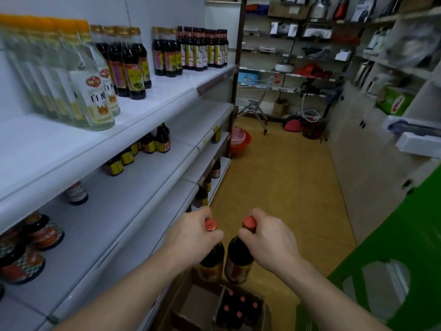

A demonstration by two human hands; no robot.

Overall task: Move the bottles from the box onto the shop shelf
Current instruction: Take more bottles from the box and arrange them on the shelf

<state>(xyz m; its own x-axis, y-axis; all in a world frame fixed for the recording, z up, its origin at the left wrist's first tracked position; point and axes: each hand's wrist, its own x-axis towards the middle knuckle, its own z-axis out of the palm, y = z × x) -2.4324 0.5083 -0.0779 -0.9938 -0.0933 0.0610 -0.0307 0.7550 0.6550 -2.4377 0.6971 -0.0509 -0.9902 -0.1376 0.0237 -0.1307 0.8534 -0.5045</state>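
The big white shop shelf (148,108) runs along the left side. Old bottles (200,51) stand on it, far away. The brown box (191,304) sits near, down low, with red-capped bottles (238,306) inside. Above the box, the left hand (191,232) grips one dark bottle (212,261) by its neck. The right hand (269,240) grips a second bottle (238,259) just beside it.

Bare forearms (133,292), left hand (191,234), right hand (270,243).
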